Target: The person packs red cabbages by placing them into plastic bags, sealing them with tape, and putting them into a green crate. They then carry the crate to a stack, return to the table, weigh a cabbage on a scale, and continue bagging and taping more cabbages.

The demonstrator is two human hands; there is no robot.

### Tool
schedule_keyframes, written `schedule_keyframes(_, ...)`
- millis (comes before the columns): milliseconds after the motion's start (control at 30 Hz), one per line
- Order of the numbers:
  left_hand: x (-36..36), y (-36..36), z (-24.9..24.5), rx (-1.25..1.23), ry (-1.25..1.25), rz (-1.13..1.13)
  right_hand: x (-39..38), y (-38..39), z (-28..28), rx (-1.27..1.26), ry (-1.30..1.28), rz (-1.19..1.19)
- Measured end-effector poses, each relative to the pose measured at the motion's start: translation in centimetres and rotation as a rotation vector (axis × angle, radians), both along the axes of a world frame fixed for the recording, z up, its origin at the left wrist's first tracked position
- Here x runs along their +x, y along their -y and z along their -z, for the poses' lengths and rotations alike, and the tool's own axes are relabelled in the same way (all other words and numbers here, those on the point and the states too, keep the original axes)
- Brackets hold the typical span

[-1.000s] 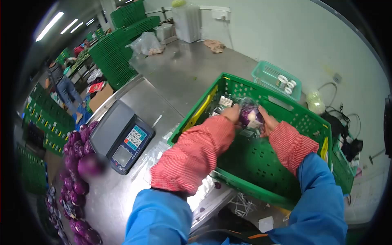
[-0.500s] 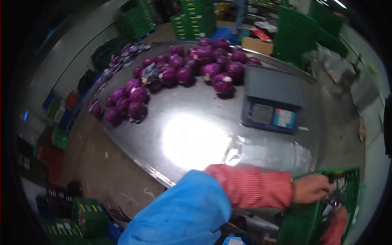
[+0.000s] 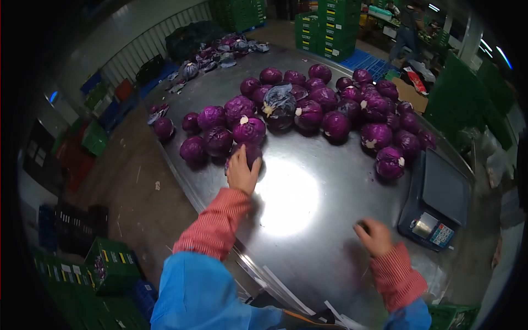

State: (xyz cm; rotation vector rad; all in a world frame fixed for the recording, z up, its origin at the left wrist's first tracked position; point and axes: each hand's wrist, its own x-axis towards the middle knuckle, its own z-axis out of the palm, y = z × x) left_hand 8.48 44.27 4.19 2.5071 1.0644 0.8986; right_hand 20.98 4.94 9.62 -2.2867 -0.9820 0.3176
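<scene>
On the nearest cabbage (image 3: 254, 153) of the left-hand cluster rests my left hand (image 3: 241, 173), its fingers spread over the purple surface. My right hand (image 3: 374, 236) hovers over the metal table (image 3: 324, 264), left of the scale, with its fingers curled; whether it holds anything small is hidden. Beyond my hands, several purple cabbages (image 3: 335, 126) lie in a loose band across the table. One cabbage (image 3: 279, 102) among them still wears bluish-grey outer leaves.
A dark scale (image 3: 446, 184) stands at the table's right side. Loose leaves (image 3: 208, 59) are heaped at the far left edge. Green crates (image 3: 337, 27) are stacked behind the table, and a person (image 3: 407, 34) stands at the back right. Another green crate (image 3: 452, 316) is at lower right.
Both hands have left the green crate at lower right. My left hand is now on a cabbage and my right hand is over the table. The view has swung left.
</scene>
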Motion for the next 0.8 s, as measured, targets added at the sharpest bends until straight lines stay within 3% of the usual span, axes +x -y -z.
schedule_keyframes(100, -1.6, 0.7, 0.7, -0.531, 0.444, 0.126, 1.0, -10.8, 1.7, 0.044, -0.39, -0.025)
schedule_keyframes(133, -1.5, 0.1, 1.1, -0.444, 0.419, 0.046, 1.4, -13.7, 3.2, 0.06, -0.471, -0.012)
schedule_keyframes(233, 1.5, -3.2, 5.3, -0.541, 0.472, 0.103, 1.9, -20.8, 5.1, 0.063, -0.697, 0.119)
schedule_keyframes(300, 4.0, -3.1, 5.7, -0.742, 0.403, 0.192, 2.2, -24.0, 3.8, 0.084, -0.946, 0.27)
schedule_keyframes(400, 7.5, -1.5, 5.1, -0.98, 0.453, 0.281, 4.5, -26.8, 5.6, 0.192, -0.969, 0.277)
schedule_keyframes(433, 8.0, -0.5, 4.0, -1.192, 0.398, 0.261, 5.3, -26.9, 6.3, 0.21, -1.011, 0.286)
schedule_keyframes(533, 9.9, 2.7, 4.6, -1.14, 0.614, 0.386, 6.7, -25.5, 7.2, 0.319, -1.151, 0.326)
schedule_keyframes(600, 10.3, 5.4, 4.9, -0.938, 0.504, 0.444, 6.4, -22.9, 6.8, 0.465, -1.246, 0.365)
schedule_keyframes(700, 9.1, 12.0, 2.5, -0.642, 0.379, 0.59, 7.5, -16.8, 6.0, 0.755, -1.404, 0.144)
schedule_keyframes(767, 7.2, 17.6, -1.1, -0.9, 0.454, 0.736, 6.7, -11.9, 3.1, 0.986, -1.448, 0.183)
schedule_keyframes(800, 6.2, 20.1, -2.4, -0.908, 0.419, 0.812, 6.3, -8.8, 2.4, 1.063, -1.475, 0.213)
